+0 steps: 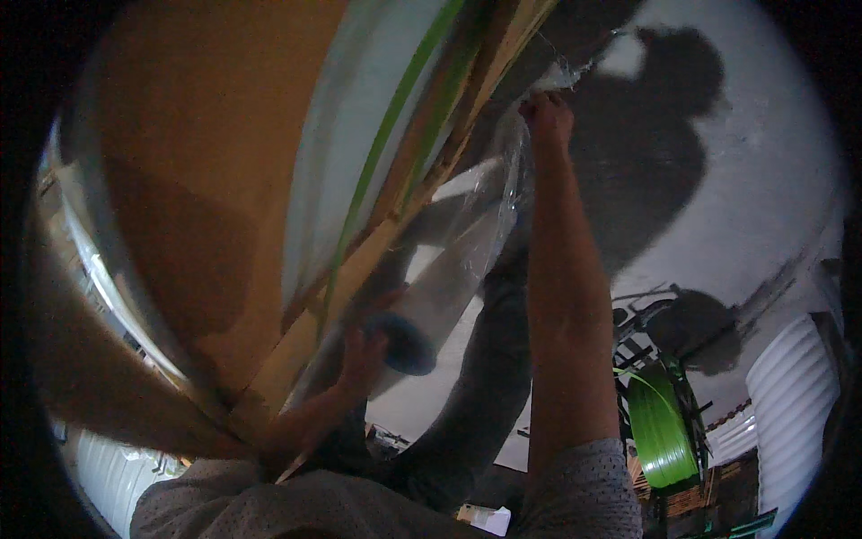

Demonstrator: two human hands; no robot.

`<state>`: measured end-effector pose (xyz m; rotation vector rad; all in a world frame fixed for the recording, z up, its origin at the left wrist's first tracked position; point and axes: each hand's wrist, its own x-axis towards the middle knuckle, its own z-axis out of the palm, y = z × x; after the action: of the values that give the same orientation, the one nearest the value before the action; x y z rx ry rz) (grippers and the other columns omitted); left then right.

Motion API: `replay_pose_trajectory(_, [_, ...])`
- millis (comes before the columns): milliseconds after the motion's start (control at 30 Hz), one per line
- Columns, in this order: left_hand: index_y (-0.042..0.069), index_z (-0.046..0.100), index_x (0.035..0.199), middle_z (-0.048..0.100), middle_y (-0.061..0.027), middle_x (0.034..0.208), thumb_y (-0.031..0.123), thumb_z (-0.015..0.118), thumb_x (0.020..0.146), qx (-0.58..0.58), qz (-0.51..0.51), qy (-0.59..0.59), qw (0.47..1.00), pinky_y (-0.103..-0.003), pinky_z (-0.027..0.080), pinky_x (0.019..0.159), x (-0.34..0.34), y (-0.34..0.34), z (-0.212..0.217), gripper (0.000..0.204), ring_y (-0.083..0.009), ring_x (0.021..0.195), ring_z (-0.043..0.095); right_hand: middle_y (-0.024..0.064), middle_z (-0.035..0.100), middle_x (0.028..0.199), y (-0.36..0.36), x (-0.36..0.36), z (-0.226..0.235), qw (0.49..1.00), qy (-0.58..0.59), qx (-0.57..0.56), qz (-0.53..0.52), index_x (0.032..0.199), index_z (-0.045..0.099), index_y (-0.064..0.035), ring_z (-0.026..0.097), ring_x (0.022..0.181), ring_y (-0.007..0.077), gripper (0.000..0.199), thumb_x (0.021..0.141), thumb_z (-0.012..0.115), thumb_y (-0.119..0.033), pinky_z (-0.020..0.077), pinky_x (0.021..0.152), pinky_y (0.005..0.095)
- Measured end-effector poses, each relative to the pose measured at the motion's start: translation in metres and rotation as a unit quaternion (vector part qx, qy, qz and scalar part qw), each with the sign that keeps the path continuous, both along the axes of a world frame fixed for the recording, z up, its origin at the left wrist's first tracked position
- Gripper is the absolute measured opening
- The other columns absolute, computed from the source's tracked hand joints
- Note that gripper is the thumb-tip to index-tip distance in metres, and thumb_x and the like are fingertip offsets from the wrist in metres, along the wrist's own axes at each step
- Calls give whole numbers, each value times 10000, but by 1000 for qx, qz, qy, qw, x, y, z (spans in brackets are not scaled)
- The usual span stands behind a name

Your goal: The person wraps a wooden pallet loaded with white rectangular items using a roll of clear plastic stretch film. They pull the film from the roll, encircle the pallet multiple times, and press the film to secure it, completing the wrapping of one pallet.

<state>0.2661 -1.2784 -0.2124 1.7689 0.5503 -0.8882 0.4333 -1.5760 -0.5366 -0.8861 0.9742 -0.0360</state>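
- A roll of clear film (453,269) slanted between the cardboard stack and the person's leg, its blue end (409,346) facing the body.
- The left hand (362,355) was curled against that blue end, gripping the roll; some of its fingers were hidden.
- The right hand (548,117), far ahead, was closed tight, pinching a gathered length of loose film (512,175) that ran back to the roll.
- Brown cardboard (189,135) filled the left side, with a pale band (328,153) and a green strap (382,135) along it; its long edge crowded the left forearm.
- The dark trouser leg (489,359) stood just beside the roll, and the right forearm blocked part of the grey floor (763,171).
- A broad shadow (660,153) lay right of the right hand.
- Lower right were a reel of green strapping (660,427) and a white ribbed roll (795,395).
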Motion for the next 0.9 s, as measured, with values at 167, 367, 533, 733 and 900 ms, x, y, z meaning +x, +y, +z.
replay_pose_trajectory(167, [10,541,1314,589,-105,1256,170,478,877,47,20,21,998,-323,460,947,9,-14,-4,469,-173,1101,561,81,617,823,23,39,-26,998,27,46,-43,982,617,11,581,639,181,223,854,659,-166,477,561,321])
replay_pose_trajectory(367, [20,551,1299,574,-130,1281,62,405,893,77,-29,30,996,-363,412,1023,15,-9,-8,433,-213,1172,533,63,622,837,20,40,-33,997,-8,82,4,995,627,-4,574,653,174,234,870,658,-199,465,550,325])
replay_pose_trajectory(533, [11,544,1305,561,-161,1307,151,437,942,65,-45,21,997,-371,375,1060,8,0,-19,403,-222,1236,499,60,607,794,22,42,-42,999,3,49,2,933,626,-2,549,666,158,232,880,643,-227,462,596,332])
replay_pose_trajectory(733, [-5,491,1354,492,-169,1394,649,317,925,0,17,49,999,-424,357,1086,0,13,-23,801,-282,1266,487,89,647,962,21,48,-52,996,-22,75,33,1054,601,-25,608,865,207,216,910,574,-184,501,739,350])
replay_pose_trajectory(900, [-28,495,1336,464,-179,1418,720,311,901,-35,36,29,998,-441,336,1104,-1,23,-29,885,-302,1292,459,106,663,1051,20,57,-46,975,-6,-135,177,1154,588,-26,601,1003,257,297,927,560,-216,496,849,382])
